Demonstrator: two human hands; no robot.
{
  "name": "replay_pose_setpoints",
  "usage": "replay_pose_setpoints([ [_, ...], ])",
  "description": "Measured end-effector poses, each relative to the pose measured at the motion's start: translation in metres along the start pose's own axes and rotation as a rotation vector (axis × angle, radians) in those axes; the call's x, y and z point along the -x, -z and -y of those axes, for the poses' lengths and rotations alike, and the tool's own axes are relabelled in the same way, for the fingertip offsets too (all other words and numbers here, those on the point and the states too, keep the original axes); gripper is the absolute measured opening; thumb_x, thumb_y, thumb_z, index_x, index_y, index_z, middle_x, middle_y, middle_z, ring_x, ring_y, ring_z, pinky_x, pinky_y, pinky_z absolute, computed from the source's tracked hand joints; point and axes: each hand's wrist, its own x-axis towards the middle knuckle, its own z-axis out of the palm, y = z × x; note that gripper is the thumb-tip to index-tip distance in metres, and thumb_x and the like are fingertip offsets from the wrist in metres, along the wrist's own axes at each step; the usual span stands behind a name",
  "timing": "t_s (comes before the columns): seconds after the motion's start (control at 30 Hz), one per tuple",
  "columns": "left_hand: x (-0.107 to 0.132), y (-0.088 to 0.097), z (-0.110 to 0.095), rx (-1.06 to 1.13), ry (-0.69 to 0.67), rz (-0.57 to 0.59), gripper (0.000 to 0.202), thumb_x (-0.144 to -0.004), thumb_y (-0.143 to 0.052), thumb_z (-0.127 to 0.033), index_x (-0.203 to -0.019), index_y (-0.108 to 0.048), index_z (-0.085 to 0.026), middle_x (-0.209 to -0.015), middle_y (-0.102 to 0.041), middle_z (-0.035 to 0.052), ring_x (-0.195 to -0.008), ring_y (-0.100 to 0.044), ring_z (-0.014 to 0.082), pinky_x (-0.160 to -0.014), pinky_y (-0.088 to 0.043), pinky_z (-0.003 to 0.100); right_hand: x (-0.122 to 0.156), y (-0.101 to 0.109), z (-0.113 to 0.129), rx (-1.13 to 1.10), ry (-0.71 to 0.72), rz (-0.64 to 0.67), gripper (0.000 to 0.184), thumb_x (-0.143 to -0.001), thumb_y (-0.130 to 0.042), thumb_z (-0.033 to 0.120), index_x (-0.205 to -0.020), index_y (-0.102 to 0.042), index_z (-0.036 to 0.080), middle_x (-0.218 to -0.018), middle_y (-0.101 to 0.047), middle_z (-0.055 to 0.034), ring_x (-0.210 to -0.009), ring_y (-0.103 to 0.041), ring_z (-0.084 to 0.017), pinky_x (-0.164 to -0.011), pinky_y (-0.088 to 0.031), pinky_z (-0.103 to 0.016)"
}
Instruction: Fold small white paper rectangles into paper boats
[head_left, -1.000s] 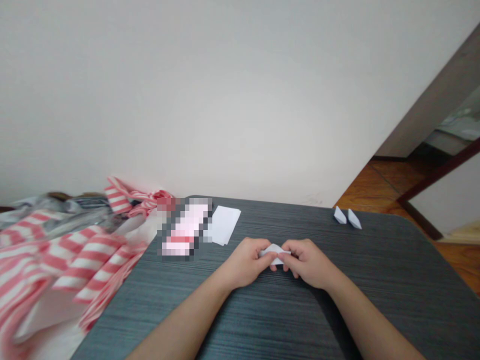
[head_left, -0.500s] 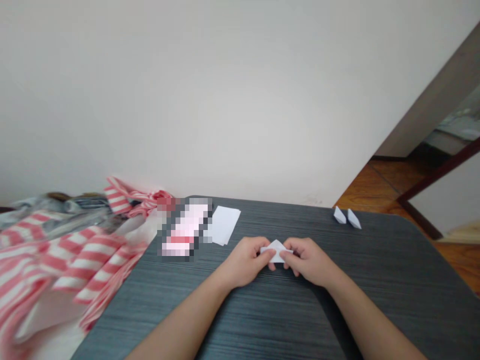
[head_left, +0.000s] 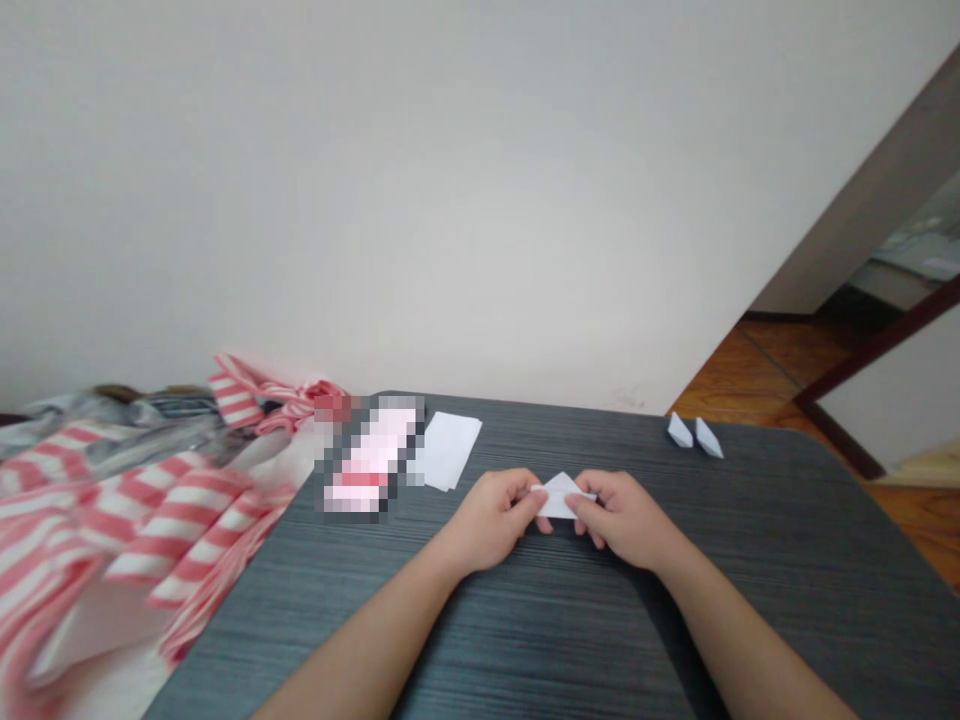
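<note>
A small folded white paper (head_left: 558, 498) with a pointed top and a flat lower edge is held just over the dark table (head_left: 510, 640). My left hand (head_left: 501, 515) pinches its left end, thumb in front and fingers behind. At the other end my right hand (head_left: 619, 515) grips it the same way, with the thumb on the front face. The fingers behind the paper are partly hidden. Two folded white paper pieces (head_left: 680, 431) stand near the table's far right edge.
White paper sheets (head_left: 450, 450) lie at the back left, beside a pixelated pink and dark object (head_left: 375, 455). Red-and-white striped cloth (head_left: 180, 500) is heaped left of the table. A pale wall (head_left: 480, 200) rises behind it.
The folded paper has shifted slightly right and up. My thumbs are farther apart, so more of its front face shows. The other objects stay in place.
</note>
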Motion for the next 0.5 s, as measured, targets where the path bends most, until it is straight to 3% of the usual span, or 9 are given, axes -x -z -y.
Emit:
replay_pose_setpoints([
  [0.5, -0.0006, -0.0009, 0.005, 0.127, 0.049, -0.015, 0.036, -0.09, -0.05, -0.043, -0.073, -0.062, -0.014, -0.053, -0.056, -0.002, -0.047, -0.041, 0.0094, -0.047, -0.03, 0.02, -0.0002, 0.0031, -0.0017, 0.003, -0.024, -0.028, 0.032, -0.091, -0.051, 0.034, -0.063, -0.056, 0.019, -0.048, -0.059, 0.0034, -0.035, -0.047, -0.008, -0.039, -0.034, -0.019],
])
